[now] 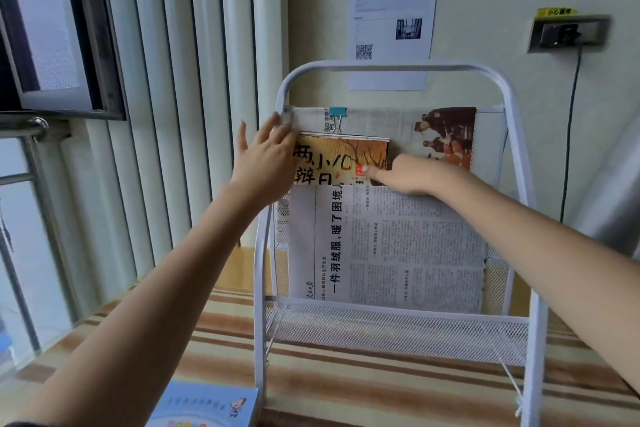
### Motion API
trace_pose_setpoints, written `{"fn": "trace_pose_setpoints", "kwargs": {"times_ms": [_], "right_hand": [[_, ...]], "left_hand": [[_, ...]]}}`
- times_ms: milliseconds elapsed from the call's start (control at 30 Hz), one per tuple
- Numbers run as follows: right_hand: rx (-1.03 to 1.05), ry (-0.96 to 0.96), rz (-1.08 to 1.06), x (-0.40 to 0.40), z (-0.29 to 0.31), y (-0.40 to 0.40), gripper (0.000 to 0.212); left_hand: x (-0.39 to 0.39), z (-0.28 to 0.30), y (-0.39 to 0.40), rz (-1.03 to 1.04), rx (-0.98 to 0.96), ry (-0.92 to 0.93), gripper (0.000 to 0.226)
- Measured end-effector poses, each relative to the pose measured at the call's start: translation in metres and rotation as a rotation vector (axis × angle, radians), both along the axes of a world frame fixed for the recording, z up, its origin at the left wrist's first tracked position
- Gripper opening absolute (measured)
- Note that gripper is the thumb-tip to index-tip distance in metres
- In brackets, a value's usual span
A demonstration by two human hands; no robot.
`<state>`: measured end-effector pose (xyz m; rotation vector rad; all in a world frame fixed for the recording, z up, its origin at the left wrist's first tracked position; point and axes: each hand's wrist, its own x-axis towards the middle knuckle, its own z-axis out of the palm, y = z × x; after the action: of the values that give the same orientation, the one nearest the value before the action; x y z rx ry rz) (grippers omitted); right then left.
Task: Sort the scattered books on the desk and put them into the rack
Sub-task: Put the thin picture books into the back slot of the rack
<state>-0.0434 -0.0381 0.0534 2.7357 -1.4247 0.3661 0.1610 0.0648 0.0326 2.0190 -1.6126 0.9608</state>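
A white metal mesh rack (519,135) stands on the striped desk against the wall. An orange book (341,158) with large black characters sits in its middle tier, behind a newspaper (398,246) in the lower tier. A clipped newspaper (388,123) fills the top tier. My left hand (266,156) lies flat with straight fingers against the orange book's left edge and the rack's frame. My right hand (405,177) grips the book's lower right corner, thumb on the cover. A light blue book (207,407) lies on the desk at the bottom.
The desk (346,374) has a brown-striped cover. A window with white frames (156,114) fills the left. A printed sheet (391,10) hangs on the wall behind the rack, and a wall socket (568,33) with a cable is at the right.
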Motion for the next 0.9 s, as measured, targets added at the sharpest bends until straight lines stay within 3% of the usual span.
{"fn": "trace_pose_setpoints", "kwargs": {"times_ms": [100, 167, 233, 300, 400, 500, 567, 667, 800, 900], "right_hand": [[-0.414, -0.32, -0.015, -0.018, -0.012, 0.018, 0.056], [-0.665, -0.561, 0.123, -0.033, -0.033, 0.042, 0.039], [-0.712, -0.607, 0.265, -0.05, -0.064, 0.075, 0.029], [-0.498, -0.5, 0.283, -0.071, -0.107, 0.109, 0.033], [-0.004, -0.164, 0.08, -0.103, -0.177, 0.146, 0.049], [0.488, -0.081, -0.007, -0.118, -0.226, 0.176, 0.072], [0.566, -0.112, -0.009, -0.118, -0.248, 0.19, 0.079], [0.524, -0.233, -0.075, -0.12, -0.266, 0.208, 0.093], [0.624, -0.407, -0.063, -0.123, -0.27, 0.218, 0.083], [0.738, -0.558, -0.072, -0.124, -0.264, 0.218, 0.073]], "left_hand": [[-0.003, -0.002, 0.002, 0.038, 0.054, -0.02, 0.057], [-0.006, -0.01, 0.005, 0.08, 0.097, -0.014, 0.061], [-0.014, -0.026, 0.015, 0.056, 0.076, 0.068, 0.062], [-0.031, -0.048, 0.035, -0.031, -0.037, 0.193, 0.058], [-0.071, -0.099, 0.077, -0.165, -0.145, 0.31, 0.057], [-0.116, -0.16, 0.122, -0.248, 0.067, 0.666, 0.06], [-0.136, -0.192, 0.144, -0.227, 0.278, 0.957, 0.064], [-0.146, -0.226, 0.159, -0.079, 0.408, 1.144, 0.074], [-0.149, -0.249, 0.174, -0.111, 0.296, 1.28, 0.065], [-0.149, -0.249, 0.174, -0.104, 0.162, 1.516, 0.048]]}}
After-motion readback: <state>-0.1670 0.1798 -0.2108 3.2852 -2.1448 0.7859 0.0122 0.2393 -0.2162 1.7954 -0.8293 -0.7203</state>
